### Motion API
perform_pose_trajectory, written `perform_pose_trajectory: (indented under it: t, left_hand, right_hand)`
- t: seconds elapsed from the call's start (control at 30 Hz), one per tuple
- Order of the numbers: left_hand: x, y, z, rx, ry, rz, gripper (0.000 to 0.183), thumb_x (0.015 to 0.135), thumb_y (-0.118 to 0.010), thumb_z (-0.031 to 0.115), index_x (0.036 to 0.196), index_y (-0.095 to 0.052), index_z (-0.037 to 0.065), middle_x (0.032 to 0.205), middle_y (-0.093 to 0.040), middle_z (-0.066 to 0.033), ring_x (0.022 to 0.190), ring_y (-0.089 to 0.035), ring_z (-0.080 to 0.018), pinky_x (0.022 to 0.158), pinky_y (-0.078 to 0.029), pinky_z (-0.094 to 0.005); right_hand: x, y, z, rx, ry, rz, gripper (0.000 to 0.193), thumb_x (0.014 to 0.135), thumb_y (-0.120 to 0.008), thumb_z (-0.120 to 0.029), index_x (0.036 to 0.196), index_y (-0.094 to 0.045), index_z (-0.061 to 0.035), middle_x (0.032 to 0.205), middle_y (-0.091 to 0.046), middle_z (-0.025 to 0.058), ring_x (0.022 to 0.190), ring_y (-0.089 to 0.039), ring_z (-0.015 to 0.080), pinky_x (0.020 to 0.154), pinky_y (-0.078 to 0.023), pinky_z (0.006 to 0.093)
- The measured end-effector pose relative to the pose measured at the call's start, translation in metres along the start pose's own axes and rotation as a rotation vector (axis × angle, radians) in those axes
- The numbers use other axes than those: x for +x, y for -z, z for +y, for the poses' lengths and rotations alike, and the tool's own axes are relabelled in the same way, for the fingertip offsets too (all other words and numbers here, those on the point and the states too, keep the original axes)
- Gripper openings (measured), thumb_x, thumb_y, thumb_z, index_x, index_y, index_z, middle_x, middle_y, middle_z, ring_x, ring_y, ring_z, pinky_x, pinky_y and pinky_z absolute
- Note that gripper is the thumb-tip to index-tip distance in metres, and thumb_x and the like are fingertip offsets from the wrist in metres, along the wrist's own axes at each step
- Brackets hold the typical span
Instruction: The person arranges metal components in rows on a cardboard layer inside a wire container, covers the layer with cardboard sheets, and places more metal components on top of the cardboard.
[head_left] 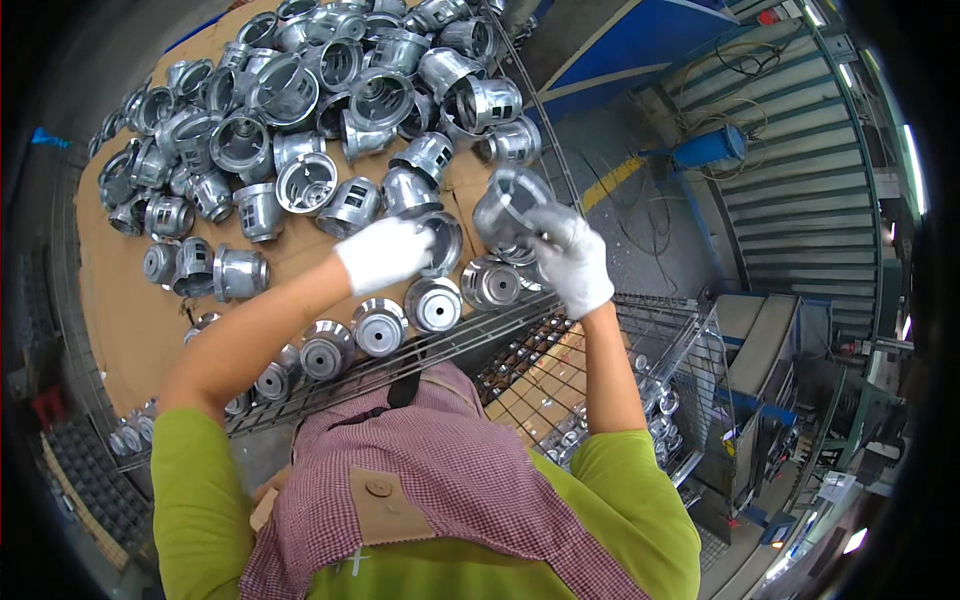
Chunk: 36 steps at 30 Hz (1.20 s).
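Note:
Both of my hands wear white gloves. My left hand [388,255] has its fingers closed at the rim of a shiny cup-shaped metal housing [446,243] that lies with its open mouth toward the right. My right hand [572,258] pinches the rim of another metal housing [503,205], which is tilted and smeared by motion. Just below the hands, along the near edge, flanged metal parts stand in a row, among them one with a dark centre hole [437,305] and a wider silver one [491,283].
A heap of similar metal housings [285,90] covers the far part of the brown cardboard sheet [115,300]. Wire mesh [500,325] edges the near side. At right, a lower wire basket [690,350] holds more metal parts. A blue cylinder [710,148] stands farther off.

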<state>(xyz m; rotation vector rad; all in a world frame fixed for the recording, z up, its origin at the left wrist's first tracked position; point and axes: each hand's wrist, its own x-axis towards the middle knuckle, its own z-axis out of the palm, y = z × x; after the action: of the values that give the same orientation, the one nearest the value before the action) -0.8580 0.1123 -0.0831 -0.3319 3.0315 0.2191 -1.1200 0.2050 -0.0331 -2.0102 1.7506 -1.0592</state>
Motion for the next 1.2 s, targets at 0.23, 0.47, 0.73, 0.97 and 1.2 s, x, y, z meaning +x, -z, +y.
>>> perform_pose_trajectory:
  t: [0.23, 0.47, 0.73, 0.97, 1.2]
  left_hand:
    - [-0.078, -0.027, 0.018, -0.098, 0.191, 0.194, 0.016, 0.076, -0.056, 0.012, 0.092, -0.057, 0.008, 0.095, -0.056, -0.0093, 0.077, -0.058, -0.025, 0.069, -0.051, -0.0374]
    - [-0.074, -0.012, 0.029, -0.522, 0.474, -0.083, 0.035, 0.081, -0.066, 0.032, 0.103, -0.062, 0.005, 0.11, -0.057, -0.0144, 0.097, -0.06, -0.0329, 0.083, -0.049, -0.0414]
    - [-0.071, -0.022, 0.054, -0.588, 0.525, 0.043, 0.03, 0.086, -0.059, 0.033, 0.099, -0.066, 0.007, 0.107, -0.06, -0.0126, 0.095, -0.061, -0.0321, 0.084, -0.05, -0.0406]
    - [-0.069, -0.008, 0.057, -0.475, 0.453, 0.096, 0.033, 0.084, -0.061, 0.036, 0.103, -0.064, 0.01, 0.107, -0.061, -0.0091, 0.083, -0.063, -0.0312, 0.074, -0.052, -0.0407]
    - [-0.066, -0.004, -0.024, 0.098, 0.714, 0.284, 0.047, 0.076, -0.065, 0.02, 0.12, -0.053, 0.009, 0.111, -0.055, -0.0127, 0.097, -0.054, -0.0269, 0.079, -0.044, -0.0398]
  right_hand:
    - [-0.017, -0.055, -0.005, -0.301, 0.306, -0.441, 0.022, 0.071, -0.059, -0.006, 0.093, -0.061, -0.0103, 0.091, -0.064, 0.0073, 0.092, -0.061, 0.026, 0.073, -0.052, 0.0366]
    - [-0.019, -0.078, -0.001, -0.56, 0.325, -0.661, 0.019, 0.078, -0.054, -0.014, 0.094, -0.064, -0.0129, 0.095, -0.065, 0.0046, 0.096, -0.059, 0.0223, 0.076, -0.049, 0.035]
    - [-0.024, -0.072, -0.005, -0.607, 0.321, -0.717, 0.022, 0.077, -0.056, -0.012, 0.098, -0.063, -0.0133, 0.102, -0.063, 0.0066, 0.093, -0.059, 0.0237, 0.074, -0.048, 0.0363]
    - [-0.017, -0.061, -0.018, -0.487, 0.317, -0.713, 0.029, 0.079, -0.06, -0.02, 0.107, -0.06, -0.0112, 0.104, -0.063, 0.01, 0.088, -0.062, 0.0287, 0.073, -0.051, 0.0405]
    - [0.065, -0.083, -0.046, -0.507, 0.254, -0.44, 0.036, 0.077, -0.065, -0.019, 0.111, -0.058, -0.0117, 0.096, -0.061, 0.0116, 0.089, -0.061, 0.0289, 0.075, -0.049, 0.041]
